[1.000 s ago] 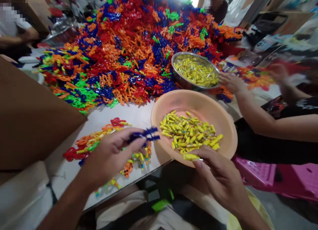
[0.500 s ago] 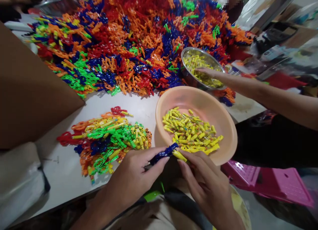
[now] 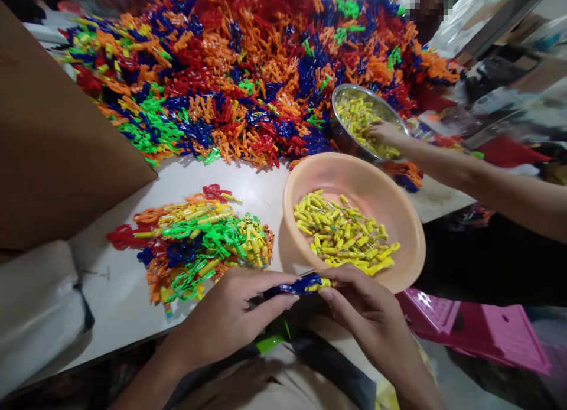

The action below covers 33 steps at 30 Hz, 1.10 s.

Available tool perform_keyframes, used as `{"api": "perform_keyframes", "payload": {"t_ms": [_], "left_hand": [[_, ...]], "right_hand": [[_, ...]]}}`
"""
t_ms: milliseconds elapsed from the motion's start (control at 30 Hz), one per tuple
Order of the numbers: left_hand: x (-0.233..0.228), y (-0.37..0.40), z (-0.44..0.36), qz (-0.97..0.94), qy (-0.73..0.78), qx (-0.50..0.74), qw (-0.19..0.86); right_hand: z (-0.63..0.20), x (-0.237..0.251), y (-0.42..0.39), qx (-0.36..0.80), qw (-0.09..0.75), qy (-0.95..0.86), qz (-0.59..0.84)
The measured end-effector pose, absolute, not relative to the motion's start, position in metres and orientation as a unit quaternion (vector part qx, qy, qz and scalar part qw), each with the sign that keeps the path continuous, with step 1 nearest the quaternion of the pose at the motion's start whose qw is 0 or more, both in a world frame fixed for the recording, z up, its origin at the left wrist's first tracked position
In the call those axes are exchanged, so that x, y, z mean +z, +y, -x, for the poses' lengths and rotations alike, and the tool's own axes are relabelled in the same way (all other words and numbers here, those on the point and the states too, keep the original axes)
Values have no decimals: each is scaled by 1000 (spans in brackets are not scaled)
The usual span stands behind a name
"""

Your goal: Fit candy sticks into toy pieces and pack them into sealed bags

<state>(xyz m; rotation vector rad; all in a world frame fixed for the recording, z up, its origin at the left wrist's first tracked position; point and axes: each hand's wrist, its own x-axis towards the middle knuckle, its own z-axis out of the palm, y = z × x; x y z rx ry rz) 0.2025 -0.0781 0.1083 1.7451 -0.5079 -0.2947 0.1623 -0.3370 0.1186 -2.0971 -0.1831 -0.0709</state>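
Observation:
My left hand (image 3: 230,315) grips a dark blue plastic piece (image 3: 295,287) at the table's near edge. My right hand (image 3: 367,315) pinches a small yellow tube (image 3: 319,286) that sits against the blue piece's right end. Both hands meet just in front of a peach plastic bowl (image 3: 398,221) holding several yellow tubes (image 3: 345,233). Left of my hands lies a small heap of assembled coloured pieces (image 3: 195,244) on the white table (image 3: 248,185).
A huge pile of red, orange, blue and green plastic pieces (image 3: 248,61) covers the far table. Another person's hand (image 3: 385,133) reaches into a steel bowl (image 3: 343,141) of yellow tubes. A brown cardboard sheet (image 3: 48,144) stands left. A pink stool (image 3: 478,330) sits lower right.
My left hand brought the blue piece from above the table to the near edge, where my right hand met it with a yellow tube. The other person's hand moved into the steel bowl.

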Motion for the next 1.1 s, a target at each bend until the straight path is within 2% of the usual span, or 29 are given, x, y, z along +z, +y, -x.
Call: {"api": "perform_keyframes", "payload": {"t_ms": [300,433,567,667,800,933,1100], "left_hand": [[112,-46,-205,-780,-204,-147,573],[132,-4,-234,-832,-161,-55,527],[134,45,-304,-910,-106,40,398],[115,64,-370,-955,-133,0,266],[84,60,-438,-965,-170,-29,197],[62,50,-473,-978,-154,-10,139],[47,39,-487,-988,-106,7,112]], "right_hand": [[-169,133,-341,20,405,-199,892],[-173,131,-326,-67,372,-225,898],[-183,115,-288,-157,372,-192,895],[-197,92,-248,-195,358,-169,897],[-214,69,-215,-214,330,-180,902],[-206,79,-236,-209,323,-194,902],[-206,107,-319,-185,321,-147,917]]}}
